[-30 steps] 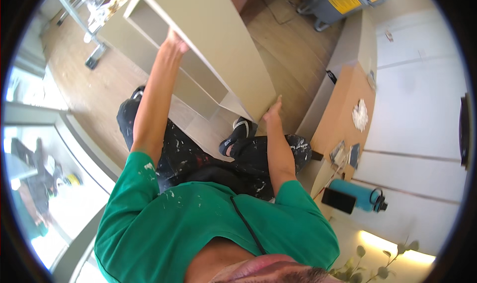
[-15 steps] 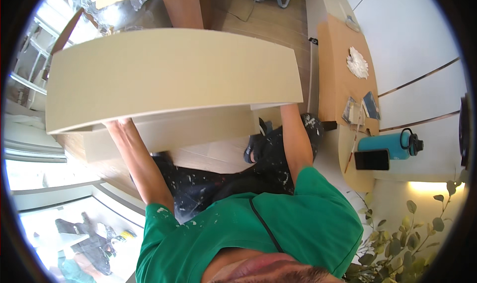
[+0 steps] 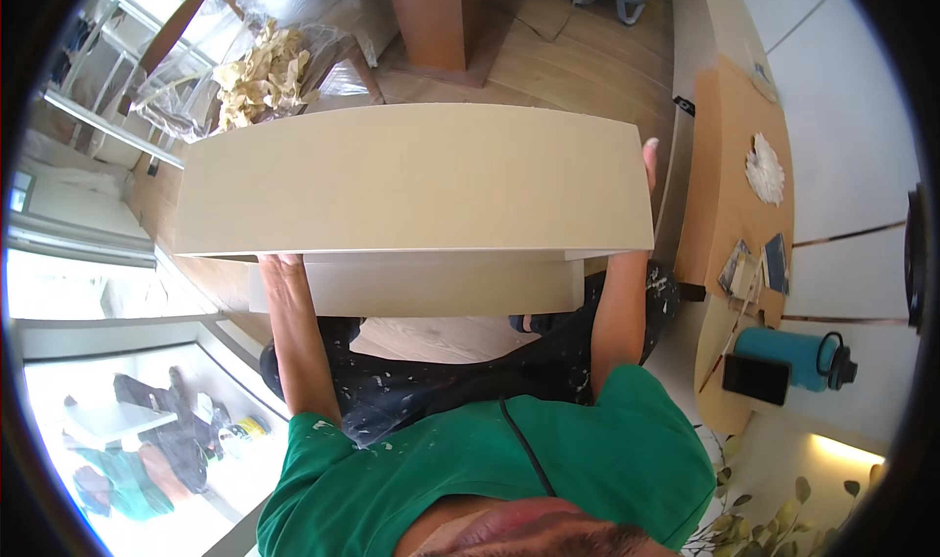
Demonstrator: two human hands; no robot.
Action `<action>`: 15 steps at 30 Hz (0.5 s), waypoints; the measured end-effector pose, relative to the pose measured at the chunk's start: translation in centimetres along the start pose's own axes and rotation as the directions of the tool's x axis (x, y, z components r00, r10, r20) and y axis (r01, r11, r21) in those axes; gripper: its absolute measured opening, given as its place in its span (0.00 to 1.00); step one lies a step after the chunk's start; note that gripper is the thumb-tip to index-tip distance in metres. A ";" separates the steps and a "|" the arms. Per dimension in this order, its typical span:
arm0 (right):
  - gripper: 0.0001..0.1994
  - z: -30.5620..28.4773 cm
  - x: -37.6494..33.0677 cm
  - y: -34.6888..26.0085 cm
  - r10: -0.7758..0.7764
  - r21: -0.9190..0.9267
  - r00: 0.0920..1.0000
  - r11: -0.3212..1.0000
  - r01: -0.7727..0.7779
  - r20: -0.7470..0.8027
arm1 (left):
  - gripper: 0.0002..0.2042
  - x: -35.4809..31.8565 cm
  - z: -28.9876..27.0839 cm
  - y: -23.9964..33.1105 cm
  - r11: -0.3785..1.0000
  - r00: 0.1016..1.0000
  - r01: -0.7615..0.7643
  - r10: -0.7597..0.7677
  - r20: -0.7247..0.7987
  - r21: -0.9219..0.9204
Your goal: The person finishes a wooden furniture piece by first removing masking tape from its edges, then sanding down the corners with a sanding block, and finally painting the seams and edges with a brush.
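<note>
The right hand (image 3: 648,161) is wrapped over the right end of a long cream-coloured flat-panelled wooden shelf unit (image 3: 411,180), fingertips showing above the top edge; the left hand (image 3: 277,260) is mostly hidden under the unit's lower left edge, so I cannot tell its grip, only that the forearm runs up to the panel there; the unit is held across the person's front, broad face up, above the paint-flecked dark trousers (image 3: 441,381) and the pale wooden floor (image 3: 578,63); by my judgement the step in hand is carrying or turning the unit, and the next move calls for keeping both ends level and clear of what stands near; to the right runs a tan surface (image 3: 729,136) bearing a white crumpled cloth (image 3: 765,170), a teal bottle (image 3: 788,353) and a black phone (image 3: 756,378); beyond the unit lie crumpled packing paper (image 3: 257,72) and a brown wooden post (image 3: 436,14).
</note>
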State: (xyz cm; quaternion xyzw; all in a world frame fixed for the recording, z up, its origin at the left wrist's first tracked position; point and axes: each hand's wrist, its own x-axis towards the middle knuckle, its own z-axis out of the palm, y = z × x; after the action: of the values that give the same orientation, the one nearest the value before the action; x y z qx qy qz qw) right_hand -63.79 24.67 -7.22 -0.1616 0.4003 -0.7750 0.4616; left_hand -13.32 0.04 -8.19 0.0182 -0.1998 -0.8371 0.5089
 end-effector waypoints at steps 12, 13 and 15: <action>0.30 11.5 -6.0 -1.8 -0.112 -0.347 0.993 0.930 0.121 0.045 | 0.25 -3.0 4.3 -10.3 0.941 0.971 0.175 -0.215 -0.109 -0.291; 0.26 12.5 -6.0 -2.2 -0.081 -0.360 0.996 0.929 0.090 0.041 | 0.25 -3.3 4.5 -10.4 0.916 0.956 0.210 -0.266 -0.126 -0.341; 0.19 14.5 -5.4 -2.8 -0.033 -0.382 0.999 0.923 0.045 0.040 | 0.26 -3.3 4.7 -10.4 0.910 0.967 0.179 -0.233 -0.104 -0.375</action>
State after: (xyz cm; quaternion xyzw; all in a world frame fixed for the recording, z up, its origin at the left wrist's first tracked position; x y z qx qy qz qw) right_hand -53.63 23.15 4.68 -0.2691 0.5329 -0.6883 0.4121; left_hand -21.60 8.53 -8.07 0.0064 -0.0011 -0.9050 0.4254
